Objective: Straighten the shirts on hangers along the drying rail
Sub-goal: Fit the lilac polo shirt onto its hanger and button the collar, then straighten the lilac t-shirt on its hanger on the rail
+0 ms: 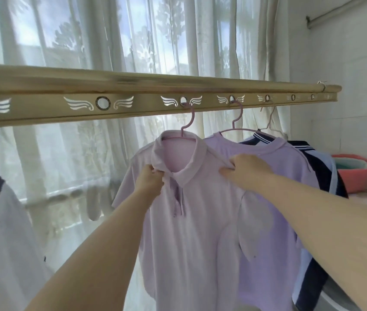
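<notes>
Two bare forearms reach up from the bottom edge toward the nearest garment. The left hand is curled tight round the left flap of the collar, pinching it beside the button placket. The right hand pinches the fabric at the collar's right end, by the shoulder, fingers bunched on the cloth.

The collar belongs to a pale lilac polo shirt, which hangs front-on from a pink hanger hooked through a round hole in the drying rail. Just behind it to the right hangs a deeper purple shirt on its own pink hanger, one hole further along, partly overlapped by the first. Past that, a navy and light blue shirt hangs from a thin white hanger.

At the far left, well apart, is a white shirt with a navy neckband. A red basin sits by the right wall. Behind the rail, sheer white curtains cover a bright window.
</notes>
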Demonstrator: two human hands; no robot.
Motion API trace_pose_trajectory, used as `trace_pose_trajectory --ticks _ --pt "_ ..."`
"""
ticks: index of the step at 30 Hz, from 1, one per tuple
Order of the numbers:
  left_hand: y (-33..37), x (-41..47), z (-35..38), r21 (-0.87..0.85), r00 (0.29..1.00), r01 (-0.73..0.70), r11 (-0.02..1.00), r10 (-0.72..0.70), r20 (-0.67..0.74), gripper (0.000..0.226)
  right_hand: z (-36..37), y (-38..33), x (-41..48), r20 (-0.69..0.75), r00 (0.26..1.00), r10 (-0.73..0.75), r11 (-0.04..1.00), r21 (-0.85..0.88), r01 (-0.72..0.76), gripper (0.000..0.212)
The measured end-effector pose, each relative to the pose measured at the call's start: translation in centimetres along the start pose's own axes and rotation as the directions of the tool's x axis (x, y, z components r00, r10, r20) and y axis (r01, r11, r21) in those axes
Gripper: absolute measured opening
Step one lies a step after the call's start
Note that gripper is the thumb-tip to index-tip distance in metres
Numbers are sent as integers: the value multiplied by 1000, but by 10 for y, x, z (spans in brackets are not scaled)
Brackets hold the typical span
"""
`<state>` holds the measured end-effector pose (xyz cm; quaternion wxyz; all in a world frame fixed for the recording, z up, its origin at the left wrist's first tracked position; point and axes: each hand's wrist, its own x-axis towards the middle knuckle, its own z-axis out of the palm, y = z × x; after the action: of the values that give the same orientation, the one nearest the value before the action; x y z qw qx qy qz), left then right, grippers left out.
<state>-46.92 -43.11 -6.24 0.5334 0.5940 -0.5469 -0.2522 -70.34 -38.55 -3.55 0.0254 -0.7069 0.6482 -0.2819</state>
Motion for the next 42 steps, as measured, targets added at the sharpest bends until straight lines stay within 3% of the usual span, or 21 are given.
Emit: trace_pose_trajectory --ticks 4,6,8,10,14,17,20,22,24,25,27,29,31,32,33,34,35,36,37,39,42 --pt "28 7 18 -26 997 18 999 -16 74 31 -8 -17 -16 273 959 -77 988 152 36 45" --pt "41 5 25 -13 1000 -15 1000 15 -16 27 -12 -27 -21 383 919 -90 984 179 21 45" --pt "62 -3 30 -84 986 -84 993 71 -151 38 -12 -31 -20 421 901 -107 976 217 14 41" --pt "83 -9 33 -114 964 -202 973 177 -197 48 -12 -33 -19 480 872 -101 970 242 -21 39" --pt "118 -10 40 222 933 -303 927 336 -129 60 -16 -34 -19 589 799 -124 975 222 -12 41" --pt "138 -10 45 266 953 -242 933 280 -115 47 -19 -33 -17 641 750 -163 981 189 52 48" --pt "149 -16 55 335 955 -141 932 217 -202 40 -23 -27 -10 665 725 -178 982 162 93 60" --pt "157 -22 67 439 893 -108 892 281 -351 39 -26 -23 -10 688 698 -198 980 145 134 61" --pt "168 -32 82 504 783 -189 843 439 -441 31 -29 -13 -9 715 659 -234 971 140 192 68" --pt "173 -36 89 537 760 -284 794 528 -379 24 -33 -8 -9 730 635 -253 965 145 217 73" --pt "179 -43 104 611 829 -421 671 558 -42 11 -46 9 -6 746 603 -285 957 184 225 71" --pt "181 -53 118 719 916 -395 571 299 267 12 -66 35 2 705 646 -291 956 202 211 63" --pt "180 -62 132 822 936 -292 489 -30 351 19 -85 68 16 530 791 -305 951 215 223 42" --pt "179 -66 137 859 930 -238 454 -150 336 21 -93 83 23 357 883 -306 943 243 228 29" --pt "177 -69 142 883 927 -200 425 -211 311 24 -99 98 31 143 952 -270 935 273 225 21" --pt "175 -70 148 891 930 -171 420 -229 286 27 -104 111 37 -88 976 -198 935 283 215 23" --pt "172 -69 154 883 940 -144 447 -218 264 28 -108 121 41 -265 956 -126 944 265 198 29" --pt "171 -67 160 856 952 -115 504 -189 240 28 -110 132 46 -346 935 -83 961 222 167 34" --pt "171 -65 167 813 965 -84 576 -155 209 28 -112 141 50 -345 937 -64 976 172 130 36" --pt "174 -60 183 698 984 -37 716 -95 150 28 -111 158 59 -191 981 -41 992 113 63 39" --pt "180 -54 205 533 996 -10 846 -41 82 26 -97 173 65 41 998 -42 978 204 33 37"
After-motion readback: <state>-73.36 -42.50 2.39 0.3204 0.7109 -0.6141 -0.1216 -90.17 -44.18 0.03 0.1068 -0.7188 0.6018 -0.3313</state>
